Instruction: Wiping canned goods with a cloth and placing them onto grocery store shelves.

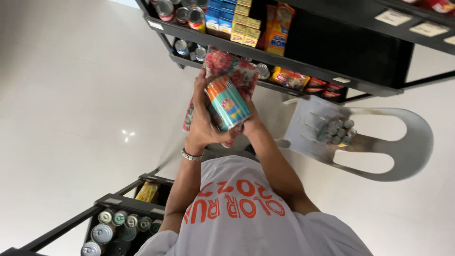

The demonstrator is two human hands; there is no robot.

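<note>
Both my hands are raised in front of my chest around a cylindrical can [228,104] with an orange and teal label. My left hand [200,124], with a metal bracelet on its wrist, wraps the can's left side. Pressed against the can's right lower side is my right hand [251,125]. Behind the can, touching my fingers, is a floral red and green cloth bag [238,69]; I cannot tell which hand holds it. My white shirt with orange print fills the bottom of the view.
A black shelf unit [303,66] ahead carries cans, yellow and blue boxes and snack packets. A white plastic chair [403,142] at the right has a cluster of small cans [336,132] on its seat. Another black shelf with cans [113,225] stands at lower left on a white floor.
</note>
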